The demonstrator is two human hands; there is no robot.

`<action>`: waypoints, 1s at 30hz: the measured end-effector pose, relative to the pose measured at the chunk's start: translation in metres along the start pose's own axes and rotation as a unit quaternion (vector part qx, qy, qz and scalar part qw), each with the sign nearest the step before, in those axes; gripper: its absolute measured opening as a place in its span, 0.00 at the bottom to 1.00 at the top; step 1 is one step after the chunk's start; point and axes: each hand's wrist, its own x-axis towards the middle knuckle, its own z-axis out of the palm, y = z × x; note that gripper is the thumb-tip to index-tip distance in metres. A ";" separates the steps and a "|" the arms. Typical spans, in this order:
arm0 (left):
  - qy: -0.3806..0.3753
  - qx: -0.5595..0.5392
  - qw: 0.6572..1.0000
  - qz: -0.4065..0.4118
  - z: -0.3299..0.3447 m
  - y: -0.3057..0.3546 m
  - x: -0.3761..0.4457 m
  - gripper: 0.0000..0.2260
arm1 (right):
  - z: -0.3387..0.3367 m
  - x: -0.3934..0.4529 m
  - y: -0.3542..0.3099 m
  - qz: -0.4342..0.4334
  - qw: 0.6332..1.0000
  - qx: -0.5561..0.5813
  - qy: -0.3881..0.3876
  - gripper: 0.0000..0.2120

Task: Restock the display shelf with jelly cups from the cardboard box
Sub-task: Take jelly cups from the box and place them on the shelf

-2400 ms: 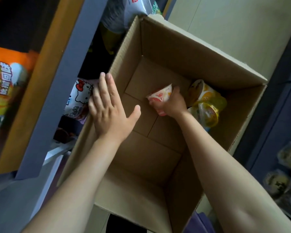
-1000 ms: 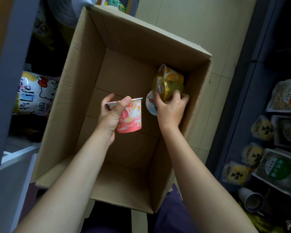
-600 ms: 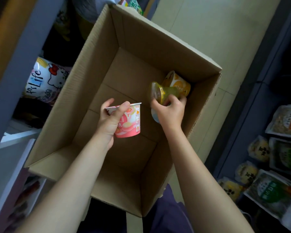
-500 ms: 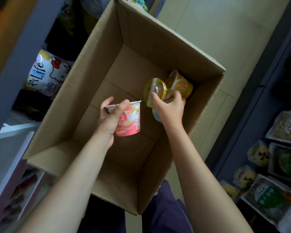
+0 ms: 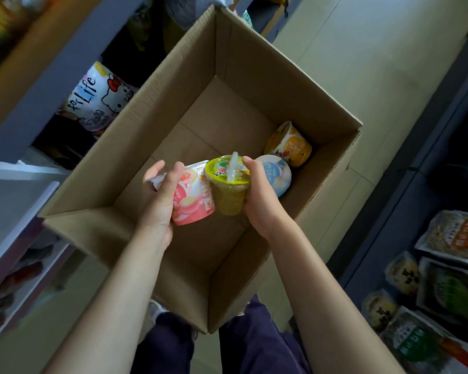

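The left hand (image 5: 161, 197) covered much of the pink jelly cup (image 5: 193, 197), so its label could not be read. The right hand (image 5: 258, 197) hid the far side of the green jelly cup (image 5: 229, 188) and the near edge of the blue-lidded cup (image 5: 277, 174) lying behind it. The cardboard box (image 5: 146, 125) blocked the floor beneath it and part of the cartoon-cat bag (image 5: 100, 97) on the shelf. The packets (image 5: 443, 287) at lower right ran past the picture's edge, their print too blurred to read. The shelf goods (image 5: 8, 287) at lower left were a smear.
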 end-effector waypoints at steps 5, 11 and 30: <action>-0.019 -0.018 0.999 0.029 -0.044 -0.003 -0.024 0.51 | 0.035 -0.028 0.030 -0.065 0.997 -0.035 0.027 0.33; -0.010 -0.047 0.998 0.042 -0.146 0.006 -0.089 0.52 | 0.109 -0.113 0.093 -0.220 0.968 -0.117 -0.007 0.11; 0.227 -0.168 0.895 0.346 -0.462 0.206 -0.461 0.30 | 0.415 -0.487 0.144 -0.401 0.839 -0.249 -0.271 0.30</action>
